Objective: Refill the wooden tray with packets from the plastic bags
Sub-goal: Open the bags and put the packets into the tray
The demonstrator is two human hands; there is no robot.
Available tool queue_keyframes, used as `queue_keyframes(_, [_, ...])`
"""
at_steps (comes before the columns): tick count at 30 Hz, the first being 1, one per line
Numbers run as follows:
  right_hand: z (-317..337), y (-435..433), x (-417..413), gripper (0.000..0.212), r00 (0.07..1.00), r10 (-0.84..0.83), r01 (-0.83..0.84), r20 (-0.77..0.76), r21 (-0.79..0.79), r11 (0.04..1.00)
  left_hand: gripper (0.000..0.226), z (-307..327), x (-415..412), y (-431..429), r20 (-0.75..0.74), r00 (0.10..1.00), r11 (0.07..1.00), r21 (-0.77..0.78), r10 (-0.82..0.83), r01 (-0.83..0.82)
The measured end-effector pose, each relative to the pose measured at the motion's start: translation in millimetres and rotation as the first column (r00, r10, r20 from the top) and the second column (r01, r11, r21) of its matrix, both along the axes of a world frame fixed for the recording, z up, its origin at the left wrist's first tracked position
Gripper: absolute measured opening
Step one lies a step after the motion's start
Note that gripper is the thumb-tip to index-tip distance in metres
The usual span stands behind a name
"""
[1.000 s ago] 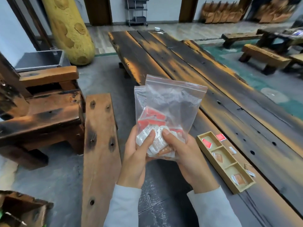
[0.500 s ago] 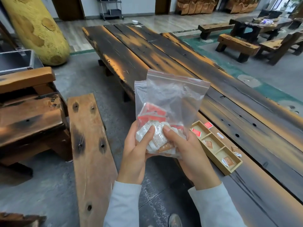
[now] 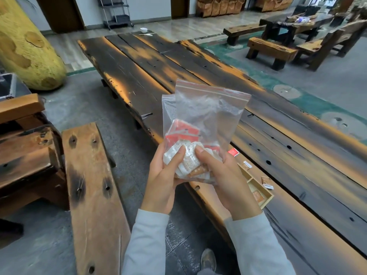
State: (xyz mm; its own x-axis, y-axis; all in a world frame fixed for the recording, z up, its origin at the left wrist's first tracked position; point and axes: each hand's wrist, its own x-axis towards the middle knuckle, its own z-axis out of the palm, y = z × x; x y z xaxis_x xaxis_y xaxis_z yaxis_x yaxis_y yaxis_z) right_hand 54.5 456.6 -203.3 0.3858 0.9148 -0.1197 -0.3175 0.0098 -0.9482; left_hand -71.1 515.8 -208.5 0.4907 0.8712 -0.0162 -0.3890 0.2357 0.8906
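**Two plastic bags (image 3: 208,116) up, wooden tray (image 3: 264,197) barely started**

Both the left hand (image 3: 164,175) and right hand (image 3: 224,179) grip the plastic bags of packets (image 3: 186,135), and the zips look closed. Wooden tray sits just right on the table (image 3: 139,76) with only a few packets inside, so most refilling's left, I reckon. Beyond, that table runs long and dark, benches (image 3: 272,48) far right.

Two hands (image 3: 162,175), two plastic bags (image 3: 208,108), one wooden tray (image 3: 268,197), one loose red packet (image 3: 233,152)
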Motion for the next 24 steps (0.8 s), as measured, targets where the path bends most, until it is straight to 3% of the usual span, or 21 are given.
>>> queue_keyframes(7, [1,13,67,0.027,0.998,-0.025,0.026,-0.056,0.017,1.0,0.036,11,67,11,-0.035,0.999,0.999,0.045,-0.017,0.019])
queue_keyframes(12, [-4,13,108,0.018,0.994,-0.057,0.061,-0.091,0.038,0.997,0.038,11,108,16,-0.068,0.997,0.997,0.065,-0.043,0.047])
queue_keyframes(24, [-17,-13,195,0.029,0.97,-0.176,0.184,-0.167,0.038,0.982,0.038,11,203,2,-0.119,0.98,0.981,0.092,-0.16,0.172])
